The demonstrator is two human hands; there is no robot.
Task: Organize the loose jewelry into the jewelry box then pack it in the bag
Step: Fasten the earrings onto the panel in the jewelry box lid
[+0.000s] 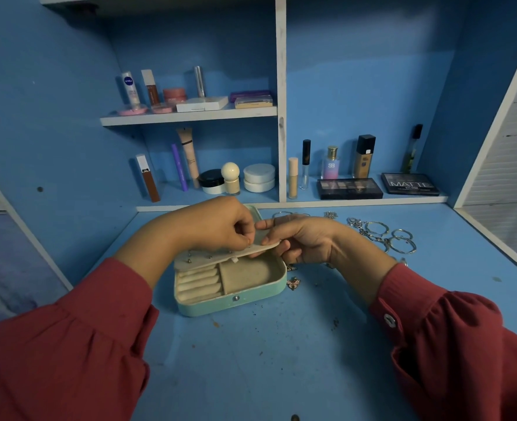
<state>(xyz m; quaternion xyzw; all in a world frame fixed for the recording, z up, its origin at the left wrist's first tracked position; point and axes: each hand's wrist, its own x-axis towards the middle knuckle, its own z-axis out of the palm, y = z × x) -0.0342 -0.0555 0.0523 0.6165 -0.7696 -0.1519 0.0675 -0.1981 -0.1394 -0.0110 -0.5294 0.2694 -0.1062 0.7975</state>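
Our right hand (299, 238) props the earring flap (236, 253) above the jewelry box (230, 287) (steadying it); left hand (221, 223) fingertips pinch a stud into it.

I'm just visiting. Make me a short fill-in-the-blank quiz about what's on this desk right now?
1. The open jewelry box has a ____ outer shell.
2. Both hands, the left hand and the right hand, hold the box's beige earring ____.
3. The loose bangles lie on the ____ side of the box.

Missing words: mint green; panel; right
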